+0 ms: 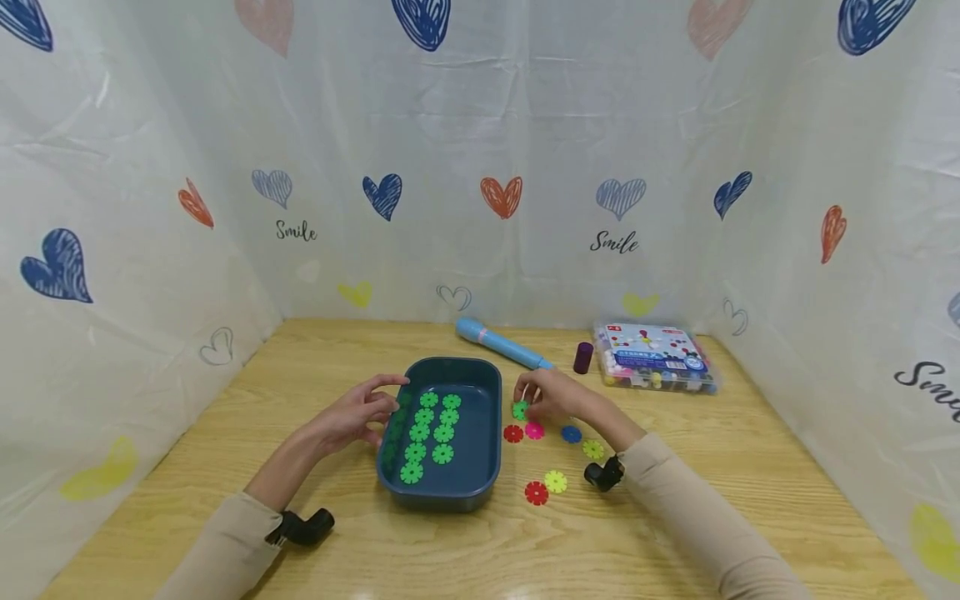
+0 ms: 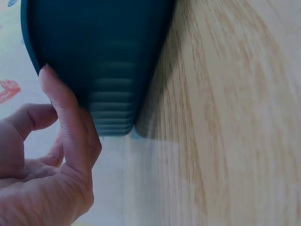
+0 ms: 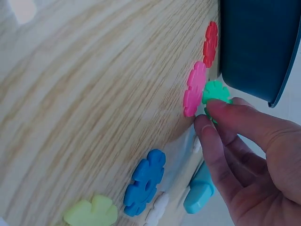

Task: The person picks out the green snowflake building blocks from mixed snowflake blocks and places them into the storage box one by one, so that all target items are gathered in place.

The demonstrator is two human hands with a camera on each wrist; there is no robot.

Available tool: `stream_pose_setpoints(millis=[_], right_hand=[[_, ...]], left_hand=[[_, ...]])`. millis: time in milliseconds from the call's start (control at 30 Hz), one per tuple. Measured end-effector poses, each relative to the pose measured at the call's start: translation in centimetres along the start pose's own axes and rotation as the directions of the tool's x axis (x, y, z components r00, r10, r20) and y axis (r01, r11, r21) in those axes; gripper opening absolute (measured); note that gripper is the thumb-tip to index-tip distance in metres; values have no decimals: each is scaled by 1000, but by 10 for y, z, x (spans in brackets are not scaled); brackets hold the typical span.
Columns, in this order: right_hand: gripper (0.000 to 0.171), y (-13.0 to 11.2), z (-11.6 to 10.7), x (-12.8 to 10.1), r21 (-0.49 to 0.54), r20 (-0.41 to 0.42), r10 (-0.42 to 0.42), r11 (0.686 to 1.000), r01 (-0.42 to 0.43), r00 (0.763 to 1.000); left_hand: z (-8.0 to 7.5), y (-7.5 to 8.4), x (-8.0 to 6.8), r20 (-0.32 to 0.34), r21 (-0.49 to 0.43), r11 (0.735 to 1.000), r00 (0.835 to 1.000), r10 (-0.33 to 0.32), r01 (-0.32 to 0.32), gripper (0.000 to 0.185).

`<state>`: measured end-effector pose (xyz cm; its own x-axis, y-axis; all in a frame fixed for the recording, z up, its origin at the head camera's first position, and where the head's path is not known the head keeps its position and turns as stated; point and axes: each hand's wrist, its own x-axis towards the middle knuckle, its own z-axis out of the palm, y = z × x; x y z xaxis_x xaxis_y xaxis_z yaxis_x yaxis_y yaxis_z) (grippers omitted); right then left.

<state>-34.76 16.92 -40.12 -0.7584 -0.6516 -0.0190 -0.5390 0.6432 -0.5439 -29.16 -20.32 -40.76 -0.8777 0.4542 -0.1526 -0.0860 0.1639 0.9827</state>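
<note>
My left hand (image 1: 358,414) is at the left side of a dark blue tub (image 1: 480,500), fingertips touching its rim and outer wall (image 2: 99,52). Inside the tub lie several green notched discs (image 1: 419,432) in two rows. To the right of the tub, my right hand (image 1: 551,395) pinches another green notched disc (image 3: 216,92) between thumb and fingers, just above the table. Close by lie a pink disc (image 3: 195,89) and a red disc (image 3: 210,44). A blue disc (image 1: 572,434) and a yellow disc (image 1: 593,450) are under the right forearm's side.
Nearer the front lie a second red disc (image 1: 536,493) and a second yellow one (image 1: 556,481). A white disc (image 3: 157,208) shows behind the blue one. Toward the back are a light blue microphone-shaped stick (image 1: 502,343), a purple cylinder (image 1: 583,357) and a clear box of colourful beads (image 1: 656,358).
</note>
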Motion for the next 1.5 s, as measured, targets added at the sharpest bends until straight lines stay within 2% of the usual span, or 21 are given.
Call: stream_pose_setpoints(millis=[333,567,700,867,1033,1500], right_hand=[[17,-1,-6,-3,42,17,-73,996,73,997],[19,-6,-26,-6,46,25,-99,994,98,995],[20,-13,-40,-8,16,1,-135,991,135,991],[24,-21,-53,-7,-25,9,-102,994,103,995],[24,-29,-59,-7,-73,13,-115,991,115,993],[27,-57,-65,-4,-98,22,-162,982,163,987]], left_hand=[[0,1,0,2,-4,1000,1000,-7,7,53],[-1,2,0,2,-3,1000,1000,1,-1,51],[-2,2,1,0,5,1000,1000,5,-5,51],[-2,1,1,-2,-2,1000,1000,-2,2,52],[0,1,0,-2,-12,1000,1000,-8,8,52],[1,3,-1,-7,-9,1000,1000,-7,7,51]])
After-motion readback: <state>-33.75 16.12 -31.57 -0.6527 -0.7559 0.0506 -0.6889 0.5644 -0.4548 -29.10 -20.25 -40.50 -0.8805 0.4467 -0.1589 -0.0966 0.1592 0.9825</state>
